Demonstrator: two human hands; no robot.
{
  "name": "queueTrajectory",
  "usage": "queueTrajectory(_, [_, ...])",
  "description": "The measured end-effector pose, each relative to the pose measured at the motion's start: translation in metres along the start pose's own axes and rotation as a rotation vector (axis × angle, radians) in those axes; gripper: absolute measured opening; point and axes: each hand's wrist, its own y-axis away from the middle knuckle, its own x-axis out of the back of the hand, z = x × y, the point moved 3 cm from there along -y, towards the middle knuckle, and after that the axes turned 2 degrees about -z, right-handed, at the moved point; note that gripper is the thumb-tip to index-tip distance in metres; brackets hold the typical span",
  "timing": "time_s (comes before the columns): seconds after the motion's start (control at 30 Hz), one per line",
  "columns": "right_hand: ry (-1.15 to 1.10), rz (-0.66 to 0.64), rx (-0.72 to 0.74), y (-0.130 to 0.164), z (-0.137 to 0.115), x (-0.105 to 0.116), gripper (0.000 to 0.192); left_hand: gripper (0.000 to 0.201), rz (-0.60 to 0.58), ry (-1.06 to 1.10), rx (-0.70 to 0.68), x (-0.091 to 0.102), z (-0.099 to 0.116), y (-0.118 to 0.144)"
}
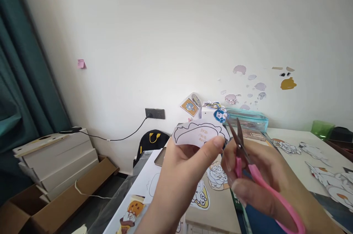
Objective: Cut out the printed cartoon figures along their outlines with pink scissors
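My left hand (190, 168) pinches a white paper cutout (193, 133) between thumb and fingers, above the desk. A wavy black outline and faint gold lettering show on the paper. My right hand (256, 175) grips pink-handled scissors (256, 175), whose metal blades are parted and point upward, just right of the paper and apart from it. Below the hands, several drawn character cutouts (217, 175) rest on a beige sheet (220, 208).
A clear turquoise pencil case (248, 118) stands against the wall at the back. More cutouts (331, 182) lie on the right. Cutout stickers (231, 99) are on the wall. An ice-cream picture (132, 213) lies front left; a cardboard box (66, 186) with white boxes stands beside the desk.
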Motion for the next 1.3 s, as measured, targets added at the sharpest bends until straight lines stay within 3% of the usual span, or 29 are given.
queueTrajectory(0.2, [0.018,-0.06,-0.019,0.003,0.004,-0.015,0.026,0.021,0.051,0.157,0.001,0.001,-0.001,0.005])
queueTrajectory(0.3, [0.032,-0.019,-0.059,0.004,0.005,-0.018,0.018,0.034,-0.032,0.243,-0.011,-0.005,-0.001,0.006])
queueTrajectory(0.43, [0.034,0.044,-0.1,0.005,0.006,-0.02,0.014,0.043,-0.125,0.163,0.037,-0.011,-0.003,0.008])
queueTrajectory(0.73, [0.209,0.212,0.112,-0.003,-0.005,-0.024,0.023,0.043,-0.129,0.131,0.0,-0.018,0.005,0.011])
queueTrajectory(1.03, [0.272,0.218,0.153,-0.003,-0.007,-0.018,0.021,0.034,-0.165,0.073,0.039,-0.009,0.001,0.011])
queueTrajectory(1.2, [0.255,0.064,0.085,0.011,0.01,-0.008,0.018,0.034,-0.172,0.07,0.057,-0.008,0.005,0.013])
queueTrajectory(1.3, [0.303,0.052,0.07,0.016,0.017,-0.002,0.025,0.038,-0.14,0.062,0.035,-0.008,0.01,0.014])
